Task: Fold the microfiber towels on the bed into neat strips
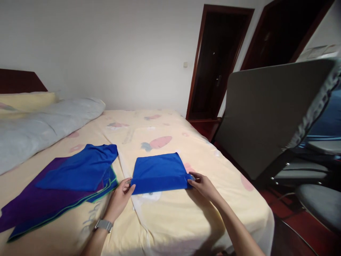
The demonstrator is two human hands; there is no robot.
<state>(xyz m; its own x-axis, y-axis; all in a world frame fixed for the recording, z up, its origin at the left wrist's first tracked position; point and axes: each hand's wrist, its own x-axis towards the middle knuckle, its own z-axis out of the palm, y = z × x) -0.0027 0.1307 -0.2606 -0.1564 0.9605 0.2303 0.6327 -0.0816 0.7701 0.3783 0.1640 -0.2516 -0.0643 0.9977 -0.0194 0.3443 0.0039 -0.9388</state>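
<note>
A blue cloth (160, 165) lies on the bed in front of me, its near edge folded over into a flat band. My left hand (123, 192) pinches the left end of that band between thumb and fingers. At the right end, my right hand (199, 182) grips the band's corner in the same way. To the left, another blue cloth (80, 170) lies loosely on a purple cloth (29, 199), with green-edged blue fabric (66, 209) showing beneath them. A watch is on my left wrist.
The bed has a yellow sheet (202, 213) with a carrot print. A grey rolled quilt (53, 121) and a yellow pillow (32, 99) are at the left. Beyond the bed's right edge stand a large grey panel (266, 110) and a stool (319, 202). A dark door (213, 64) is behind.
</note>
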